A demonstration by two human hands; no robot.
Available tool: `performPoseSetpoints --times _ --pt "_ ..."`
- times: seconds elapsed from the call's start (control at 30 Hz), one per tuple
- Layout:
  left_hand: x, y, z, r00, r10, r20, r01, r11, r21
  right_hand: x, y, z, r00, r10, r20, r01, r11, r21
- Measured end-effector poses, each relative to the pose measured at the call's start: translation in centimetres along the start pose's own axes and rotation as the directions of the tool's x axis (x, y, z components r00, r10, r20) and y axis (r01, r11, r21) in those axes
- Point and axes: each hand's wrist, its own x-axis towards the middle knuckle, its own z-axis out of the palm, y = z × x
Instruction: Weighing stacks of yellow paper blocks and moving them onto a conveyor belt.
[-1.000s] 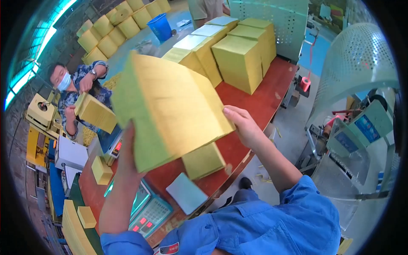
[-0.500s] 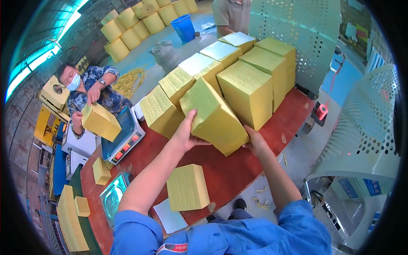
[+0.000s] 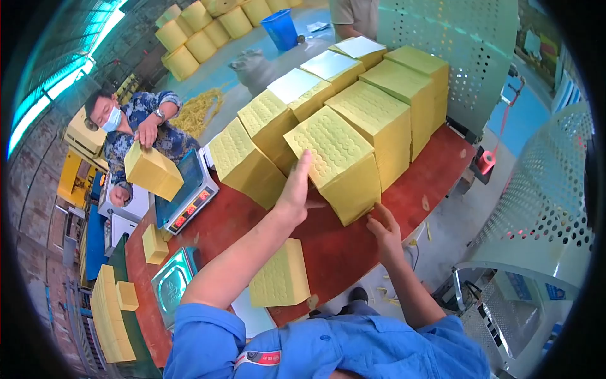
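Observation:
A large yellow embossed block [image 3: 338, 161] stands on the red table [image 3: 353, 252], leaning against a row of similar blocks [image 3: 379, 107]. My left hand [image 3: 295, 189] presses flat against its left side. Spread open, my right hand [image 3: 384, 230] touches its lower right edge at the table top. A smaller yellow block [image 3: 281, 276] lies near the table's front edge, by my left forearm.
A masked person [image 3: 136, 123] across the table holds a yellow block [image 3: 153, 170] over a weighing scale [image 3: 186, 196]. A second scale [image 3: 169, 281] and small yellow blocks [image 3: 153, 243] sit at left. Perforated metal guards [image 3: 543, 183] stand at right. Yellow sacks [image 3: 189, 31] and a blue bucket [image 3: 283, 28] lie behind.
I brought the big yellow block down from in front of my face onto the table and set it against the row. Both hands now rest on its sides.

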Motion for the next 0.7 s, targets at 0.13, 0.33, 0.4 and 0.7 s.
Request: performPoseSetpoints --times 0.13,0.33,0.4,0.7 --pt "1.2 -0.3 -4.2 0.855 0.510 -0.091 -0.456 0.824 0.336 -0.2 -0.1 0.1 0.997 -0.079 0.025 0.081 0.992 -0.101" --pt "-0.7 6.4 -1.8 0.457 0.768 0.450 -0.694 -0.010 0.720 -0.5 -0.5 -0.8 0.946 -0.324 0.029 0.317 0.901 -0.295" --pt "-0.2 7.8 1.2 0.448 0.620 0.644 -0.804 -0.036 0.594 -0.4 -1.5 -0.3 0.941 -0.339 0.018 0.329 0.896 -0.299" --pt "4.6 8.8 4.7 0.410 0.271 0.871 -0.793 -0.367 0.487 0.6 -4.8 1.6 0.841 -0.540 0.022 0.528 0.812 -0.250"
